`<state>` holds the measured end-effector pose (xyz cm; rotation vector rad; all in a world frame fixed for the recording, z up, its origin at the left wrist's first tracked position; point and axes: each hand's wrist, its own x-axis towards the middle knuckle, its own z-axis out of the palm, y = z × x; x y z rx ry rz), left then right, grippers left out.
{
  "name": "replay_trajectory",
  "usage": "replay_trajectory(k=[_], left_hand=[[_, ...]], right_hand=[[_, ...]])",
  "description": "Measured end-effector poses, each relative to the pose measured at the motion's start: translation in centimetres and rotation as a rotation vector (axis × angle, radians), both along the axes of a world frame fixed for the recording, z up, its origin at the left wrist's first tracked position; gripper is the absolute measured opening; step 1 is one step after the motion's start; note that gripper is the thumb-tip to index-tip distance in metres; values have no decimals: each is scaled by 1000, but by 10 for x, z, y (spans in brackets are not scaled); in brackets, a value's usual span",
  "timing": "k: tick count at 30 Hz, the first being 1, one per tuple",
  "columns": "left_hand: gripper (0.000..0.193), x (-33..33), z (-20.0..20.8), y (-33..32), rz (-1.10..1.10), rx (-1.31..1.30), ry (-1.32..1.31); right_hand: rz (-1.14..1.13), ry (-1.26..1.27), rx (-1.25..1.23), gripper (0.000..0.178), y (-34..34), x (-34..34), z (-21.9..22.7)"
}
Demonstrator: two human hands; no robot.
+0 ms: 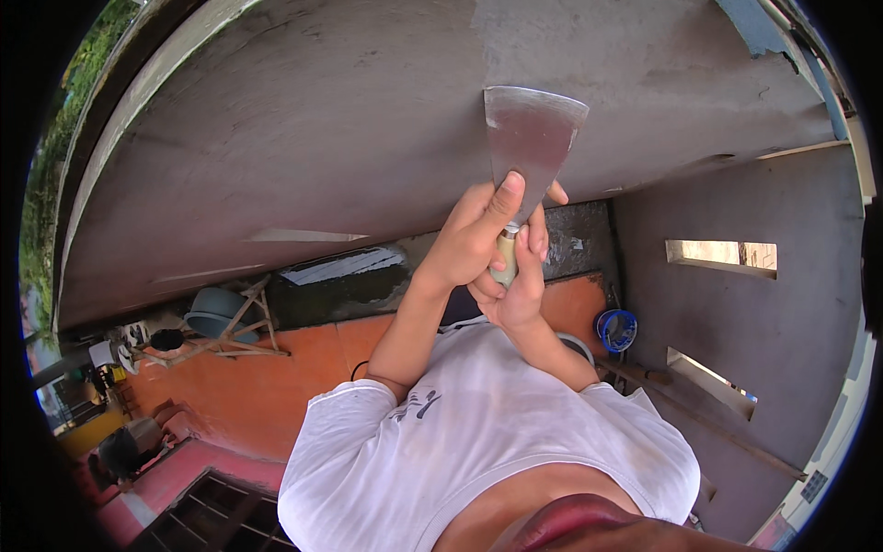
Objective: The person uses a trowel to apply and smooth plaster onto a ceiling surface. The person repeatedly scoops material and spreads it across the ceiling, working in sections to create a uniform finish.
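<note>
A wide-bladed scraper point(536, 129) with a pale handle is held up in front of the grey plastered wall point(322, 120). My left hand point(464, 241) closes around the neck of the scraper, its thumb pressed flat on the lower blade. Just below, my right hand point(521, 302) wraps the handle, and its fingers hide part of the grip. The broad edge of the blade points up toward the wall; whether it touches the plaster I cannot tell.
A side wall point(773, 340) with slot openings stands at right. Near its foot are a blue-rimmed bucket point(614, 329) and a long wooden pole point(708, 423). On the orange floor point(313, 359) at left, a grey basin point(213, 313) rests by a wooden trestle point(262, 317).
</note>
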<state>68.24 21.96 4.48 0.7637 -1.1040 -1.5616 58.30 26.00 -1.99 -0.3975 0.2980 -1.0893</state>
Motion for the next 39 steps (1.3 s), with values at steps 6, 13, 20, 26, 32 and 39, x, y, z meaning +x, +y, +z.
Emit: replay_trajectory(k=[6,13,20,26,32,39], left_hand=[[67,6,-1,-6,42,2,-45],[67,5,25,-7,10,16,-100],[69,7,11,-4,31,52,-160],[68,6,8,-2,44,37,-133],[68,4,23,-9,36,-1,-112],[67,0,27,-9,37,4,-47]], right_hand=[[-13,-67,-12,13,-9,12,1],[-31,-49,-52,14,-9,13,14],[1,-87,-7,14,-3,10,9],[47,-81,59,11,-1,6,9],[17,-107,-56,21,-9,6,18],[83,-150,-91,31,-17,-3,25]])
